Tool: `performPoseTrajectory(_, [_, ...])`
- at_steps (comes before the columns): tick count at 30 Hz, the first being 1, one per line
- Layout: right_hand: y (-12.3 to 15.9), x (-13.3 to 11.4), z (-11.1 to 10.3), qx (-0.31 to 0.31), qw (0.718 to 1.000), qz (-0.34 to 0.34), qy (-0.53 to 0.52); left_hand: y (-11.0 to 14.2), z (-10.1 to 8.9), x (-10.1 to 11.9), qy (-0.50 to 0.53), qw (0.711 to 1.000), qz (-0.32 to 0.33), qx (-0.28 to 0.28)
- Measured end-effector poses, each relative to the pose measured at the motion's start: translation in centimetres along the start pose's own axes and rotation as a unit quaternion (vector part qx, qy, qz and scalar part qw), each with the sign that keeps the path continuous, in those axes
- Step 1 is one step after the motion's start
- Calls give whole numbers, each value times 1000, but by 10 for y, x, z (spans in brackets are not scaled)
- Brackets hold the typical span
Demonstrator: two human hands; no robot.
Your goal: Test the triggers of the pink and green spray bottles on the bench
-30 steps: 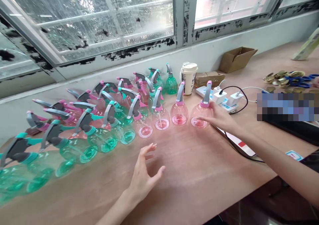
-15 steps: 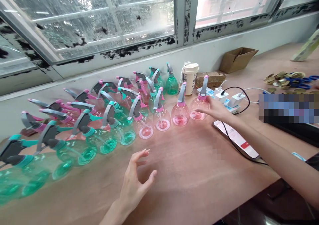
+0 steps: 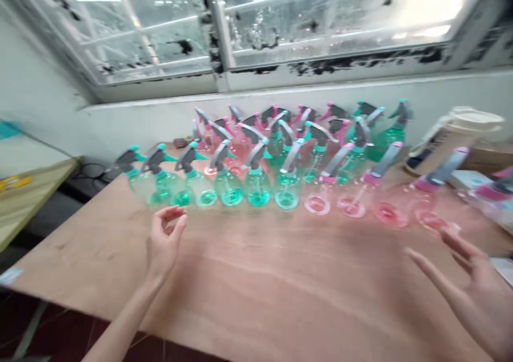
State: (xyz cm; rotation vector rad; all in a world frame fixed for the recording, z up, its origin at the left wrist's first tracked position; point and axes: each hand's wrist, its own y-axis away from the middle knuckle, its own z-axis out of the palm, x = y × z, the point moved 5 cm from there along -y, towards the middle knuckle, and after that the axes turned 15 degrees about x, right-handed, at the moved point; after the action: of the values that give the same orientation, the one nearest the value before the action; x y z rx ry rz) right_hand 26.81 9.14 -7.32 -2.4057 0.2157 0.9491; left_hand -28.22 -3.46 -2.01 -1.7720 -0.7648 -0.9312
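Wooden table [image 3: 280, 276]. Green bottles [image 3: 258, 187] and pink bottles [image 3: 388, 212] stand across it, 9 to 3 o'clock. Hands apart, neither gripping: right hand [image 3: 479, 292], 4 o'clock, open near pink, contact unclear; left hand [image 3: 163, 244], 8 o'clock, loosely curled near green.
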Motion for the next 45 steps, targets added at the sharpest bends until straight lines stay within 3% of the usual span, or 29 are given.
performPoseTrajectory(5, [70,-66,54,-146,973,-162,-70,-75,-51,-38,-34,989,0,143])
performPoseTrajectory(9, [110,-117,75,-215,927,-279,-132,-126,-65,-53,-68,978,-2,196])
performPoseTrajectory(14, [148,-162,88,-277,868,-365,-190,-164,-43,-64,-96,988,9,117])
performPoseTrajectory(19, [166,-187,92,-254,835,-448,-195,-169,-20,-69,-127,992,14,24])
performPoseTrajectory(22, [164,-194,94,-239,829,-471,-186,-169,-27,-73,-158,987,6,22])
performPoseTrajectory(26, [156,-192,99,-237,835,-467,-169,-172,-61,-77,-189,979,9,75])
performPoseTrajectory(29, [148,-184,103,-243,847,-446,-154,-164,-94,-77,-207,971,-1,118])
performPoseTrajectory(32, [141,-174,109,-259,860,-418,-140,-139,-118,-72,-214,969,-12,124])
performPoseTrajectory(36, [134,-163,118,-269,869,-392,-138,-83,-124,-54,-195,976,-5,97])
performPoseTrajectory(40, [130,-155,124,-289,874,-371,-125,-24,-95,-26,-149,988,14,28])
performPoseTrajectory(45, [121,-152,119,-330,864,-362,-114,33,-24,16,-44,994,37,-94])
